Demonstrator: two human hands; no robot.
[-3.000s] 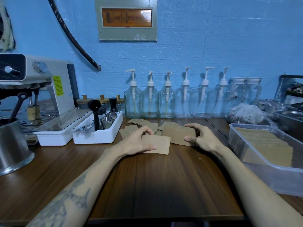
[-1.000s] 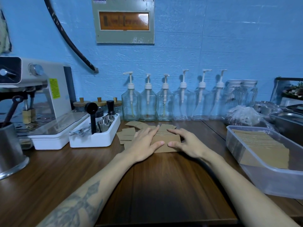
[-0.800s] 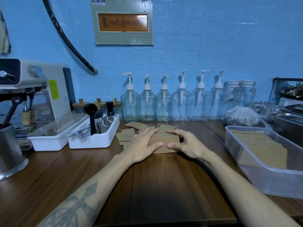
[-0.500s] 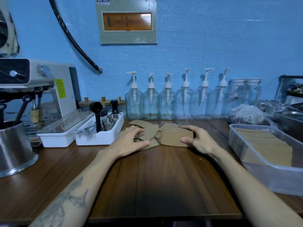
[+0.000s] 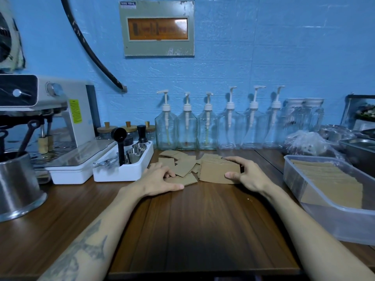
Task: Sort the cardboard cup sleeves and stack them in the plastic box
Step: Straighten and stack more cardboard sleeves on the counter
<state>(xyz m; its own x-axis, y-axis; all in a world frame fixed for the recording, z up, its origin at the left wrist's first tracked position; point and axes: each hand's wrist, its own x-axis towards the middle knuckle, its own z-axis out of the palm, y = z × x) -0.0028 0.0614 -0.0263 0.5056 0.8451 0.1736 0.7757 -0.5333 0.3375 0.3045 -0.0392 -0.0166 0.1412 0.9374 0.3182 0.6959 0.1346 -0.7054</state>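
Note:
Loose brown cardboard cup sleeves lie scattered on the wooden counter in front of the bottles. My left hand lies on one flat sleeve, thumb stretched along its front edge and fingers curled over it. My right hand grips the right end of a gathered stack of sleeves, thumb in front and fingers over the back. The clear plastic box stands at the right with a row of sleeves stacked inside it.
A white tool tray and an espresso machine stand at the left, with a steel pitcher nearer. Several glass pump bottles line the blue wall. Plastic bags and steel pans sit behind the box.
My hands had pressed together on the stack, then parted. The left hand moved left onto a loose sleeve; the right hand stayed gripping the stack's right end.

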